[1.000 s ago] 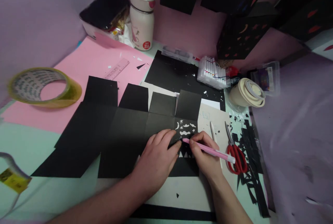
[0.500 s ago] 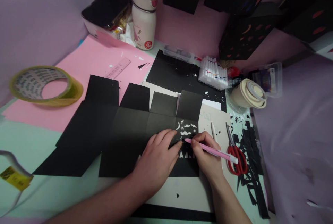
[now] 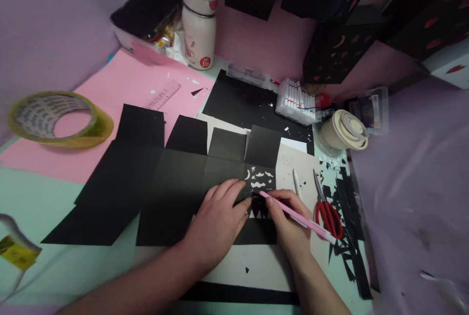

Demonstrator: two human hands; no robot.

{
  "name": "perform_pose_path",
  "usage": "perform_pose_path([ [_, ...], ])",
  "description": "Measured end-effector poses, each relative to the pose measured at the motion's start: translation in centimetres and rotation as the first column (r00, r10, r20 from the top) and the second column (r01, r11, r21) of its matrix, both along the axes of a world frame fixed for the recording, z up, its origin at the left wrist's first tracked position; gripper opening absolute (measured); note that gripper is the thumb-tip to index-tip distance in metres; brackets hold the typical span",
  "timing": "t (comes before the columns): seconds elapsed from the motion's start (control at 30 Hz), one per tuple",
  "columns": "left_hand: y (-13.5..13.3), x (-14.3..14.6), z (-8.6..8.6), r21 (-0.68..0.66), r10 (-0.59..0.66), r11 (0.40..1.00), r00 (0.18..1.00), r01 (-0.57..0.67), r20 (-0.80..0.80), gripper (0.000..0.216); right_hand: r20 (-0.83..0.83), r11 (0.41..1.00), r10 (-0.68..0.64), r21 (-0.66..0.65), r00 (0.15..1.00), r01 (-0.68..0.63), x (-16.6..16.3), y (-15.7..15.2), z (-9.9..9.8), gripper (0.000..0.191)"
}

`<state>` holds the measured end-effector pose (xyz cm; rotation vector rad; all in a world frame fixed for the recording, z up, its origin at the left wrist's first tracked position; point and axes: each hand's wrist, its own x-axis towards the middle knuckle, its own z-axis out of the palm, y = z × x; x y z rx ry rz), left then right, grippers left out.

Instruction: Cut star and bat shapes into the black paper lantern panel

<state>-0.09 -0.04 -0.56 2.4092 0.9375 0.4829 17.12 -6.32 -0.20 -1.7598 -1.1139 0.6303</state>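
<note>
A black card sheet [image 3: 176,183] with folded flaps lies across the desk, its right panel pierced by white moon, cloud and star shapes [image 3: 258,184]. My left hand [image 3: 218,217] rests flat on that card, its fingertips just left of the cut-outs. In my right hand [image 3: 289,215] is a pink pen-shaped craft knife [image 3: 298,216], gripped like a pencil. Its tip meets the card below the cloud shapes, close to my left thumb; the blade is too small to make out. Beneath the card is a pale board [image 3: 220,268].
Red-handled scissors [image 3: 329,217] and a white pen [image 3: 296,183] lie right of my hand, beside black paper scraps [image 3: 353,227]. Behind are a marker box [image 3: 296,102], a lidded cup [image 3: 344,129] and a bottle [image 3: 199,34]. A tape roll [image 3: 60,119] and ruler [image 3: 164,94] are at left.
The view has shifted slightly, moving everything a little leftward. The knife's rear end has dipped a bit and its tip has moved slightly along the card. My left hand stays in place.
</note>
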Motion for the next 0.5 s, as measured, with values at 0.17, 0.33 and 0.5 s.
perform_pose_path([
  [0.17,-0.10,0.00,0.05,0.000,0.005,1.000,1.000,-0.005,0.006,0.024,0.016,0.999,0.026,0.047,1.000,-0.026,-0.92,0.12,-0.59,0.008],
  [0.33,-0.01,0.05,0.15,-0.012,0.003,1.000,1.000,-0.003,-0.005,0.025,-0.012,0.997,0.080,0.021,0.997,-0.080,-0.82,0.33,-0.62,0.006],
  [0.5,0.01,0.02,0.12,-0.018,0.001,1.000,1.000,-0.001,-0.005,0.024,0.000,0.995,0.090,-0.044,0.996,-0.090,-0.49,0.35,-0.42,0.003],
])
